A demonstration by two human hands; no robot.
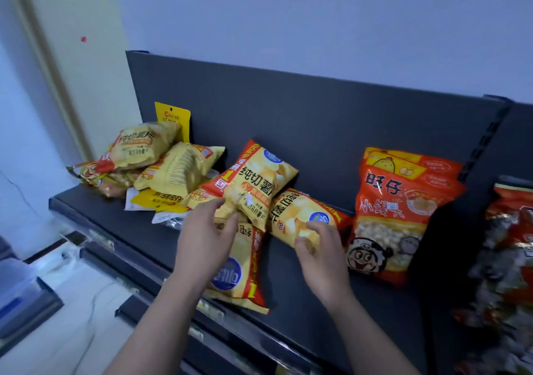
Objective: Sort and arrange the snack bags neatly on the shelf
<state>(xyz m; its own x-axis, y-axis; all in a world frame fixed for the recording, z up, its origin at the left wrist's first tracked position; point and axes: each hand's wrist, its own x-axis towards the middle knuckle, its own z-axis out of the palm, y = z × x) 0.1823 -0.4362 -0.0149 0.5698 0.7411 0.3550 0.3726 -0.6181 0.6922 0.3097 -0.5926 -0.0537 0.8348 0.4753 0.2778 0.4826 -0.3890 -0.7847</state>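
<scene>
Several yellow chip bags lie jumbled on the dark shelf [121, 230]. One chip bag [253, 184] leans tilted in the middle, and my left hand [204, 236] touches its lower edge with loosely bent fingers. Under that hand another chip bag [242, 270] lies flat near the shelf's front edge. My right hand [320, 250] grips the end of a third chip bag [300, 216] lying on its side. A heap of chip bags [161, 164] fills the shelf's left end. A large orange snack bag [398, 210] stands upright to the right.
The shelf's dark back panel [302, 109] rises behind the bags. A slotted upright [484, 141] divides this bay from the one on the right, where more red bags [507, 259] stand. Lower shelves with price strips [207, 311] sit below; pale floor at left.
</scene>
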